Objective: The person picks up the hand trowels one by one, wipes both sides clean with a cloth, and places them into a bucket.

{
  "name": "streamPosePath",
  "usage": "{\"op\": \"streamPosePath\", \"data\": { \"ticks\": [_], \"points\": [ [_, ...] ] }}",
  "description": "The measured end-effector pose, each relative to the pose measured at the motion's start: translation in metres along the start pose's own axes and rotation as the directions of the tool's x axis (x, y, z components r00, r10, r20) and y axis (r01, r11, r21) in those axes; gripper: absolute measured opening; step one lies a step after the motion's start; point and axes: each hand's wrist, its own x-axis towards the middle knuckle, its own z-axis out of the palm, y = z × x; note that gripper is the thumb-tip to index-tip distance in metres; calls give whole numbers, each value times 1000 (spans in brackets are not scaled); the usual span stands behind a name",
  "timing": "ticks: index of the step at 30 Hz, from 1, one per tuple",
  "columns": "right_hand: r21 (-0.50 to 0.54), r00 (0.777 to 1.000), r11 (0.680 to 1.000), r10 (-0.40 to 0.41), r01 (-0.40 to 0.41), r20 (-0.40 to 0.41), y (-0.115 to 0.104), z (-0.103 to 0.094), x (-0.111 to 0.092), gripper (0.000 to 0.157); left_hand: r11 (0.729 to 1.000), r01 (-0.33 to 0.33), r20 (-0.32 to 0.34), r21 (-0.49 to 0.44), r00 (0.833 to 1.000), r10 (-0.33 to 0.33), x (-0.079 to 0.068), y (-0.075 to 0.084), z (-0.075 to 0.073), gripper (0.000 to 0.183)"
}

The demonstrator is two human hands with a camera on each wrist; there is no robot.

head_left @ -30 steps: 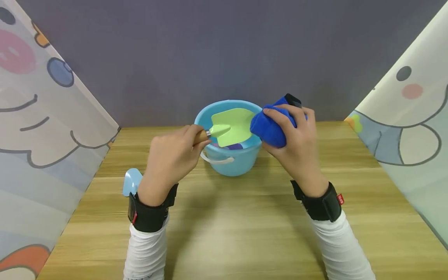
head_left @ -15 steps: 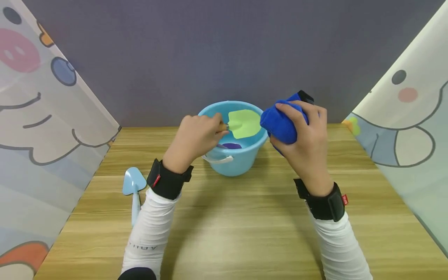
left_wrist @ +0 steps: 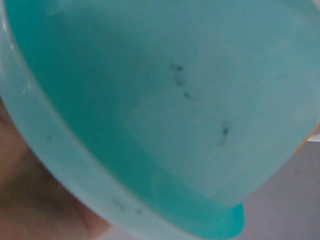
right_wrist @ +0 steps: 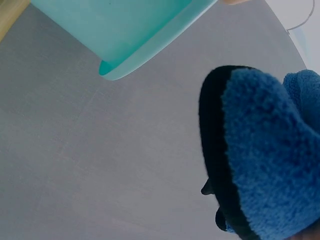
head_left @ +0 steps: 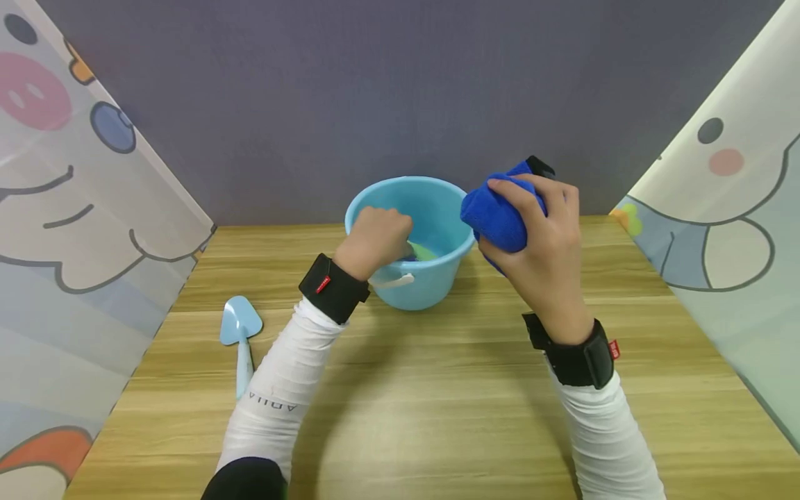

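Note:
My left hand [head_left: 378,239] reaches over the near-left rim of a light blue bucket [head_left: 425,285], fingers curled downward inside it. Just beside the knuckles, low in the bucket, shows part of a lime green trowel blade [head_left: 425,251]; its wooden handle is hidden under the hand, which still appears to grip it. A bit of purple lies near the blade. To the right of the bucket my right hand [head_left: 544,229] holds up a bunched, fuzzy blue cloth [head_left: 496,217] with black edging. In the right wrist view the cloth [right_wrist: 275,150] shows its thick pile and dark border.
A small light blue toy shovel [head_left: 240,326] lies on the wooden table [head_left: 450,417], left of my left forearm. The bucket's white handle [head_left: 394,281] hangs at its near side. A grey wall [head_left: 400,90] stands close behind, with cartoon-printed panels [head_left: 719,208] at both sides.
My left hand has moved right and down into the bucket, taking the trowel from above the rim to low inside. The right hand, holding the cloth, has shifted slightly right.

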Motion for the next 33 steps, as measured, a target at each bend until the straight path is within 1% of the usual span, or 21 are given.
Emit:
{"op": "streamPosePath", "data": {
  "ticks": [3, 5, 7, 10, 15, 23, 29, 33],
  "points": [
    [-2, 1000, 1000, -8, 8, 23, 1, 0, 0, 60, 1000, 24, 74, 3, 997, -24, -1, 2, -2, 39],
    [-3, 999, 1000, -14, 14, 39, 1, 1, -1, 60, 999, 40, 112, 1, 993, -40, -3, 3, -1, 35],
    [-2, 999, 1000, -21, 21, 40, 1, 2, -1, 61, 998, 57, 137, 0, 989, -57, -4, 3, -1, 33],
    [9, 1000, 1000, -19, 19, 23, 1, 3, 0, 61, 997, 74, 153, 3, 985, -73, -4, 3, -3, 33],
    [19, 1000, 1000, -20, 20, 10, 1, 2, 1, 60, 997, 83, 168, 5, 982, -83, -1, 4, -4, 33],
    [0, 999, 1000, -17, 17, 40, 1, 6, 1, 61, 995, 97, 187, -6, 978, -94, 1, 2, 0, 32],
    [6, 999, 1000, -8, 8, 43, -1, 8, 1, 60, 995, 94, 180, -9, 979, -91, 4, 1, 2, 32],
    [-6, 998, 1000, -13, 14, 62, -1, 8, 0, 60, 997, 74, 153, -11, 986, -71, 4, 2, 2, 32]
  ]
}}
